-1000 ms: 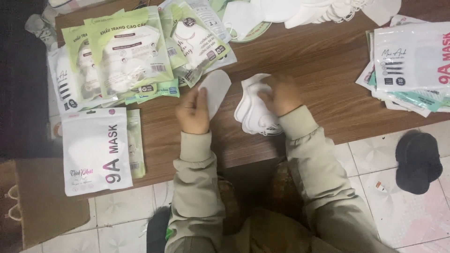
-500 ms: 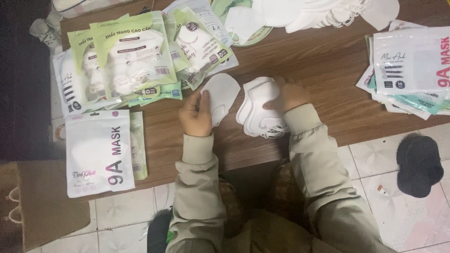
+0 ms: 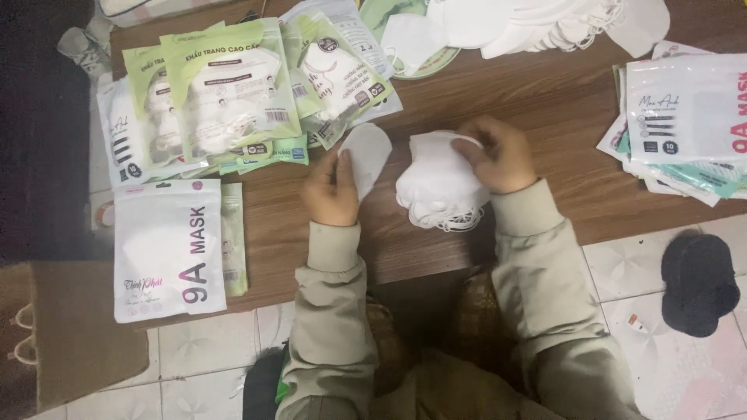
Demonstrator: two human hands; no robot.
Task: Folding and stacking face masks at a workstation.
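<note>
We see our left hand (image 3: pixel 331 190) pinching a single white mask (image 3: pixel 366 155) by its near edge, just left of the table's (image 3: pixel 560 148) centre; our right hand (image 3: pixel 502 155) curls its fingers onto a stack of white masks (image 3: pixel 440 183) beside it. Green mask packets (image 3: pixel 233 93) lie far left

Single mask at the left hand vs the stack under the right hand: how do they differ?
The single mask is one flat piece; the mask stack is a thick bundle of many. The single mask shows no ear loops; the mask stack has loops trailing from its lower edge. The left hand touches the single mask's edge; the right hand grips the stack's top. Both are white, on the wooden table.
</note>
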